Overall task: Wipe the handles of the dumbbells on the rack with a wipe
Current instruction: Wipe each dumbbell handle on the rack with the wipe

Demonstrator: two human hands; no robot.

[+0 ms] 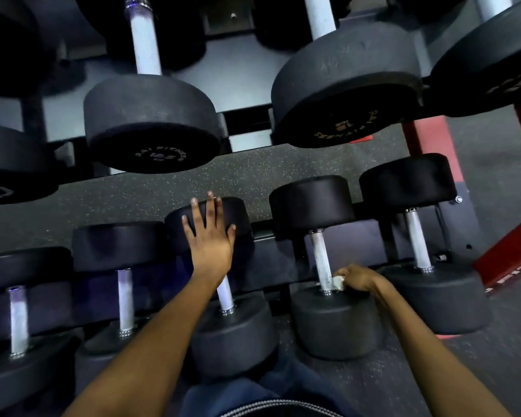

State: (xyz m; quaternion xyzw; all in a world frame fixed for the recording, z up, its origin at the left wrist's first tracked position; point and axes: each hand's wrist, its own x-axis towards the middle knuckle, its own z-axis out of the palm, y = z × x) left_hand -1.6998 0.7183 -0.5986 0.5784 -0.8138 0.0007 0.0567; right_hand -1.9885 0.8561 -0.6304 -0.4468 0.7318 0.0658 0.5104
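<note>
The right hand (358,278) gripped a white wipe (337,282) with curled fingers against the near end of a dumbbell handle (321,260) on the lower rack (265,233), just above its front head. The left hand (209,236) lay flat, fingers spread, on the neighbouring dumbbell's far head (238,212). Speckled floor (223,179) showed between the tiers

Both forearms are bare, without sleeves, and dark blue clothing (283,389) with a grey-striped band covers the lap.
</note>
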